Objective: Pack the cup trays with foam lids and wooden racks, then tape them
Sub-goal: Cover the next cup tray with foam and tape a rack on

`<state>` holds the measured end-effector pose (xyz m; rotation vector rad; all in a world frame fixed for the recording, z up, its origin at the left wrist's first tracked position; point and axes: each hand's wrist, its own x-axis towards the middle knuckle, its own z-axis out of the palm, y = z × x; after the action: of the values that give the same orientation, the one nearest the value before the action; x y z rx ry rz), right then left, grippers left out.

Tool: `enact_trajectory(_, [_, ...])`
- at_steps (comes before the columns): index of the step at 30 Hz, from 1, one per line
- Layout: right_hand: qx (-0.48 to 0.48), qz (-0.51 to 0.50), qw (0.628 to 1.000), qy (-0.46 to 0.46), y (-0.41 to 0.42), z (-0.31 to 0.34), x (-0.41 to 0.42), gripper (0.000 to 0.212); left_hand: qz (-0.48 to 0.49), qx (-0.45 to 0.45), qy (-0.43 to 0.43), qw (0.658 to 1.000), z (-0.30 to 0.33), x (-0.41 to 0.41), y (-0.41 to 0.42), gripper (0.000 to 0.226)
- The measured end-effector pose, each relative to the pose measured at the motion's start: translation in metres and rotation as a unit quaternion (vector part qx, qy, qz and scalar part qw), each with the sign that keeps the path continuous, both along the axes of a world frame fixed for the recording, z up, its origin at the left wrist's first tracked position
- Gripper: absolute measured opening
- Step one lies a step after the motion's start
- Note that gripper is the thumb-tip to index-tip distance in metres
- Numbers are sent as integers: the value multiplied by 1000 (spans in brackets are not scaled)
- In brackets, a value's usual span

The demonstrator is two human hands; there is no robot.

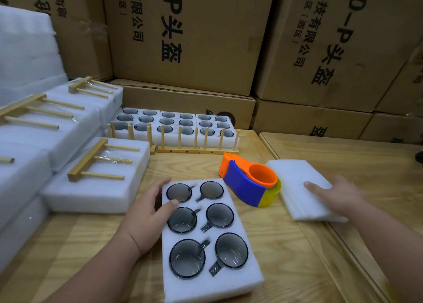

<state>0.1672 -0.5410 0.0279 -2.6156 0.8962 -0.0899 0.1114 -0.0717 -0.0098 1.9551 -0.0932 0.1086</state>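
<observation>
While hands [151, 213] hold tray [206, 277], tape dispenser [249, 183] between, cartons [194, 39] behind.

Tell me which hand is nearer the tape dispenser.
Right, though only narrowly. The right hand rests on the foam lid just right of the tape dispenser; the left hand holds the cup tray on its left.
</observation>
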Motion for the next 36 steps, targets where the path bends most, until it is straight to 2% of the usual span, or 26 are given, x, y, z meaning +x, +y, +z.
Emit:
enact_trajectory(6, [66,-21,998,-10,-4,-4,5,121,-1,-4,-1,1000,-1,2,0,76])
enact_trajectory(11, [-2,0,999,-39,2,4,7,111,2,5,-4,1000,-3,3,2,75])
enact_trajectory(17, [-132,19,988,-76,11,23,1,88,0,14,-8,1000,-4,3,2,76])
enact_trajectory(20, [-155,26,982,-104,15,34,0,73,0,12,-8,1000,-4,4,2,76])
enact_trajectory(27, [-127,30,980,-154,19,49,-9,44,-2,15,-11,1000,-5,4,3,76])
enact_trajectory(36, [-114,12,975,-189,20,68,-12,31,-2,18,-20,1000,-4,4,2,76])
